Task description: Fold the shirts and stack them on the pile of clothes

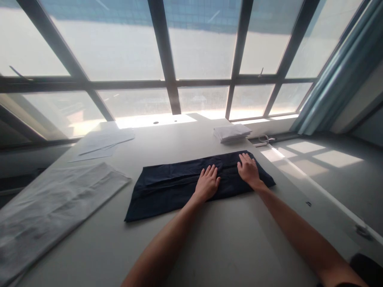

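A dark navy garment (167,185), folded into a long strip, lies flat across the middle of the light grey table (227,239). My left hand (208,182) rests flat on the cloth right of its centre, fingers stretched out. My right hand (248,169) lies flat on the strip's right part, fingers apart and pointing away from me. Neither hand holds anything.
A clear plastic bag (50,207) lies at the left. Sheets of white paper (103,141) sit at the back left. A stack of folded white cloth (231,132) stands at the back right, with scissors (265,139) beside it. Windows run behind the table; a curtain (338,71) hangs at the right.
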Available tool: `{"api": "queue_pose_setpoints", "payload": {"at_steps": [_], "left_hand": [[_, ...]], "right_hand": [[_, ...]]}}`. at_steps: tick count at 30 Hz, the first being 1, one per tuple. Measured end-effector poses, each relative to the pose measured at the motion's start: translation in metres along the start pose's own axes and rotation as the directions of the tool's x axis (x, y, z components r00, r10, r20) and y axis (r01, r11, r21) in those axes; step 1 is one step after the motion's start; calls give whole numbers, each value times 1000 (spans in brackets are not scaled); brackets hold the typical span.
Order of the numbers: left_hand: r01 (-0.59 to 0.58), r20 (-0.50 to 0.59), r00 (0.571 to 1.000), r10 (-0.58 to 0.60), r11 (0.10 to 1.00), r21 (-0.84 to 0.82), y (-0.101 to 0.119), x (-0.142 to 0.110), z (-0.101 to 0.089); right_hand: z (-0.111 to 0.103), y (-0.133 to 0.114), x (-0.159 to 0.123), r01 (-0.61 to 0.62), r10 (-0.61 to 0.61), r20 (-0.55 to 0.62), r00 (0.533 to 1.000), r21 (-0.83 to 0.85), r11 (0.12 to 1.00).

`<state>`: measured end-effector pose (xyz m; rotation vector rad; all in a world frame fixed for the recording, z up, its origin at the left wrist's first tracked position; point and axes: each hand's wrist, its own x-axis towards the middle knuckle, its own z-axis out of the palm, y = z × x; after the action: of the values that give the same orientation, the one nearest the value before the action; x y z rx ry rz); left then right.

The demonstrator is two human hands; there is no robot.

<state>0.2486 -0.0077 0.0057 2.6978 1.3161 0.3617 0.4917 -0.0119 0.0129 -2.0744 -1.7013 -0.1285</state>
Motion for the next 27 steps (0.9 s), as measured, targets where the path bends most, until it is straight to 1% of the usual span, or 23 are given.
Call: {"api": "queue_pose_setpoints", "payload": {"at_steps": [1, 2, 3, 4, 5, 7, 9, 12, 15, 16, 18, 20, 21, 22, 24, 27], "left_hand": [[-1, 7, 1000, 1, 1000, -1, 0, 0, -1], [-4, 13, 1000, 4, 1000, -3, 0, 0, -1], [-9, 18, 1000, 9, 1000, -7, 1, 0, -1], [-16, 20, 1000, 16, 1000, -12, 1, 0, -2], [-24, 22, 999, 24, 1000, -18, 1, 1, -2], [-33, 25, 999, 34, 999, -31, 1, 1, -1], [-33, 24, 999, 34, 999, -41, 0, 1, 0], [-33, 10, 999, 34, 998, -57, -1, 2, 3], [-37, -9, 999, 37, 997, -74, -2, 3, 4], [-37, -12, 999, 37, 996, -77, -1, 3, 4], [-38, -14, 999, 37, 996, -78, -1, 3, 4], [-39, -13, 999, 38, 997, -73, -1, 2, 4], [-40, -12, 999, 39, 997, -69, -1, 2, 3], [-40, -10, 999, 39, 997, -65, -1, 2, 3], [-38, -1, 999, 38, 998, -57, -2, 2, 3], [-37, 9, 999, 37, 998, -50, -3, 2, 4]], "right_hand": [[-8, 14, 7, -62, 64, -47, 997, 42, 997], [-16, 27, 14, -153, 159, -56, 986, 92, 984], [-23, 41, 22, -261, 266, -25, 964, 137, 956], [-30, 53, 30, -366, 364, 44, 930, 184, 912], [-36, 64, 36, -443, 426, 123, 896, 219, 869], [-43, 80, 45, -528, 475, 242, 846, 250, 812], [-46, 87, 49, -558, 472, 324, 820, 267, 786], [-49, 92, 50, -597, 449, 440, 778, 294, 746], [-59, 99, 51, -616, 401, 540, 740, 306, 725], [-63, 103, 51, -617, 361, 586, 726, 322, 718], [-71, 109, 51, -615, 234, 684, 691, 386, 688], [-76, 112, 51, -610, 98, 740, 665, 464, 643], [-78, 112, 52, -605, 58, 741, 669, 498, 622], [-80, 110, 52, -596, 44, 726, 686, 527, 607], [-84, 102, 52, -567, 48, 675, 736, 576, 589], [-95, 80, 53, -511, 70, 592, 803, 623, 592]]}}
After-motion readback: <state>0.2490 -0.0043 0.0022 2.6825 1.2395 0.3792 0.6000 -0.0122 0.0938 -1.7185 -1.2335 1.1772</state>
